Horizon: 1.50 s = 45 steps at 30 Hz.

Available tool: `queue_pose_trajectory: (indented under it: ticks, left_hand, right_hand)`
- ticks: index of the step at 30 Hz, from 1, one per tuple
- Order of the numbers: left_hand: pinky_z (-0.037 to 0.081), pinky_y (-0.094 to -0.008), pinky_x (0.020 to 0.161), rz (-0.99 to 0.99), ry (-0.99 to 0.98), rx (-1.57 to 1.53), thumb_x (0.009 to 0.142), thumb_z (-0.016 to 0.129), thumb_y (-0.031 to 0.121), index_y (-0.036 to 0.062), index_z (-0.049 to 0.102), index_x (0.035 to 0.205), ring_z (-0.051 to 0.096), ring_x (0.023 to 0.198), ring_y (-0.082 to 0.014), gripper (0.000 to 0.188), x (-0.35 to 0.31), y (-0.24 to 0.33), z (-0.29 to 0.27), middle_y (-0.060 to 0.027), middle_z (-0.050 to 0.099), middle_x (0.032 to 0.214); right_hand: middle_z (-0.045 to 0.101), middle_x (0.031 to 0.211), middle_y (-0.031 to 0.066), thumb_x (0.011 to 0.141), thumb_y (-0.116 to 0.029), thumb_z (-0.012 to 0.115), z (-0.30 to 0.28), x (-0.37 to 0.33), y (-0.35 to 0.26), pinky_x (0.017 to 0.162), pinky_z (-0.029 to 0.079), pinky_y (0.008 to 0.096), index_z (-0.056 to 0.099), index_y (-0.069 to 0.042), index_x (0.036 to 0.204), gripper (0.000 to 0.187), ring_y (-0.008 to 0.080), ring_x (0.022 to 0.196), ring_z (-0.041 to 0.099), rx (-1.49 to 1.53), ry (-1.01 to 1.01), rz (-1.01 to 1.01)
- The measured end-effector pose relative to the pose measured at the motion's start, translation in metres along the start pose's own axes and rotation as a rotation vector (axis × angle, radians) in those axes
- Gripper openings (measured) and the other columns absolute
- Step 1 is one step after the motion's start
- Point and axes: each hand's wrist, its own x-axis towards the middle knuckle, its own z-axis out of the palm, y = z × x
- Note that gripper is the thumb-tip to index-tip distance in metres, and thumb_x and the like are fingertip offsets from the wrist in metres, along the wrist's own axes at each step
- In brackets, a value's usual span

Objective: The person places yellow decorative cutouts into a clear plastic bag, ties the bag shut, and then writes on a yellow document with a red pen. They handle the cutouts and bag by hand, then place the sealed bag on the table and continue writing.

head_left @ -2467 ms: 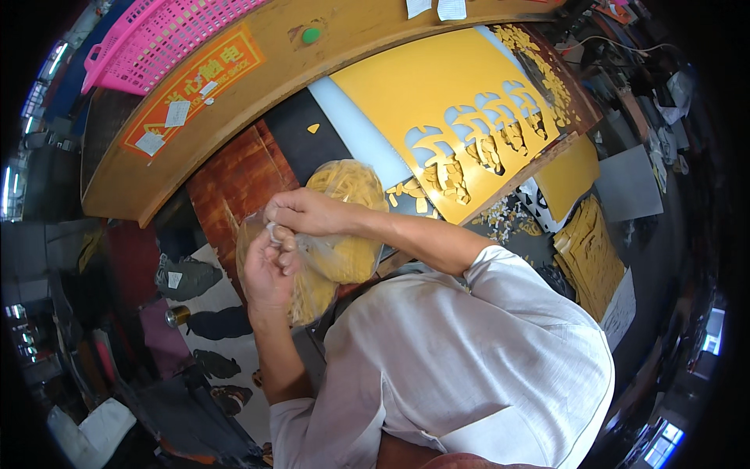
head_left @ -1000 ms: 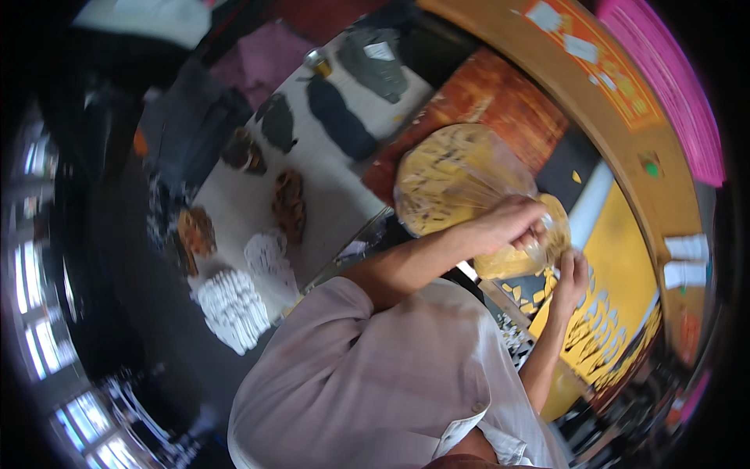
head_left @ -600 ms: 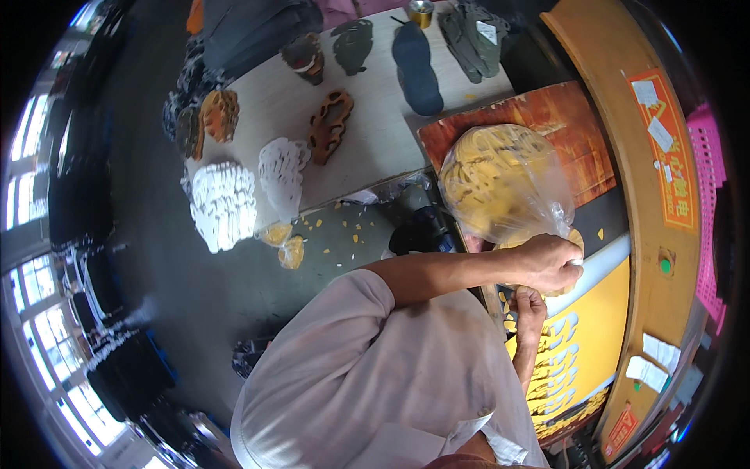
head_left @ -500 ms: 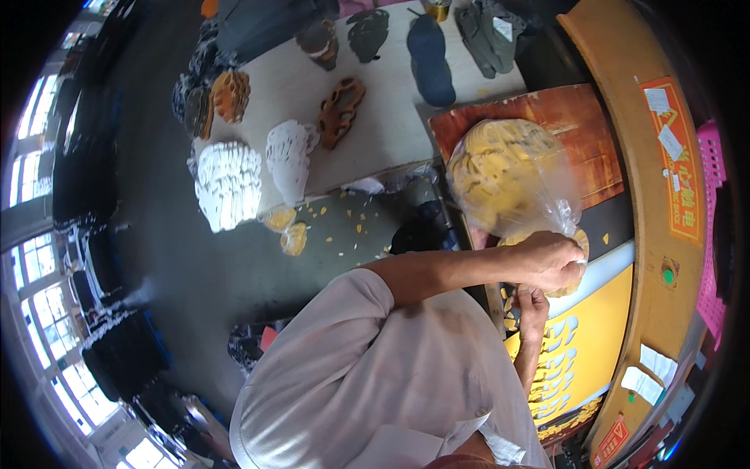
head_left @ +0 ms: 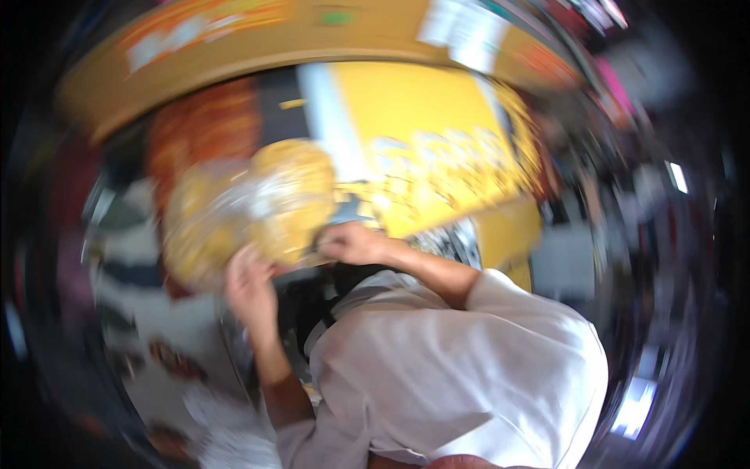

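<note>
Covering rounded yellow bundles (head_left: 295, 166), shiny plastic (head_left: 262, 200), left hand (head_left: 251, 289), right hand (head_left: 355, 243) alongside

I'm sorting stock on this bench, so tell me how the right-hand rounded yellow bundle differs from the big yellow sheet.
Shape: the yellow bundle is a rounded lump, while the yellow sheet lies flat.
Size: the yellow sheet spreads much wider than the yellow bundle.
Surface: clear plastic glints over part of the yellow bundle; the yellow sheet is uncovered and cut through in a row.
Both are yellow; blur hides finer detail.
</note>
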Motion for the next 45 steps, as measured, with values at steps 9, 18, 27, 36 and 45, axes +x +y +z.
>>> queue_pose_trajectory:
  ticks: [9,18,27,36,45]
  left_hand:
    - [0.045,-0.0220,0.059,-0.239,-0.355,0.271,0.108,0.054,0.017,0.0000,0.068,0.108,0.052,0.065,-0.0061,0.022,-0.065,-0.066,-0.050,-0.0010,0.062,0.082]
    - [0.046,-0.0202,0.061,-0.365,-0.473,0.291,0.106,0.059,0.017,0.0028,0.071,0.110,0.056,0.067,-0.0045,0.019,-0.092,-0.095,0.112,0.0000,0.067,0.083]
    - [0.040,-0.0220,0.060,-0.475,-0.582,0.385,0.106,0.062,0.021,0.0023,0.071,0.107,0.050,0.067,-0.0053,0.021,-0.135,-0.079,0.280,0.0028,0.062,0.079]
    - [0.042,-0.0219,0.062,-0.492,-0.466,0.441,0.106,0.062,0.024,0.0035,0.071,0.106,0.053,0.069,-0.0068,0.022,-0.132,-0.050,0.354,0.0016,0.064,0.082]
    - [0.044,-0.0212,0.068,-0.389,-0.502,0.508,0.106,0.063,0.025,0.0025,0.072,0.111,0.054,0.075,-0.0063,0.024,-0.130,-0.064,0.379,0.0012,0.067,0.088]
  right_hand:
    - [0.073,0.090,0.0037,0.100,-0.021,0.065,-0.063,-0.112,0.069,0.076,0.056,0.0308,0.074,-0.005,0.103,0.018,0.0128,0.084,0.068,0.375,0.538,0.273]
    - [0.075,0.112,0.0152,0.095,-0.029,0.067,-0.403,-0.207,0.224,0.093,0.055,0.0363,0.073,-0.008,0.120,0.034,0.0225,0.102,0.071,-0.057,1.252,0.391]
    - [0.070,0.118,0.0176,0.088,-0.029,0.073,-0.579,-0.242,0.343,0.093,0.053,0.0399,0.073,-0.009,0.120,0.038,0.0313,0.106,0.068,-0.375,0.889,0.473]
    - [0.062,0.141,0.0255,0.085,-0.058,0.075,-0.604,-0.232,0.303,0.106,0.052,0.0384,0.051,0.003,0.149,0.092,0.0337,0.125,0.066,-0.131,0.988,0.623]
    - [0.041,0.153,0.0301,0.069,-0.067,0.078,-0.579,-0.162,0.279,0.109,0.045,0.0492,0.048,-0.005,0.153,0.109,0.0489,0.132,0.048,-0.271,0.941,0.807]
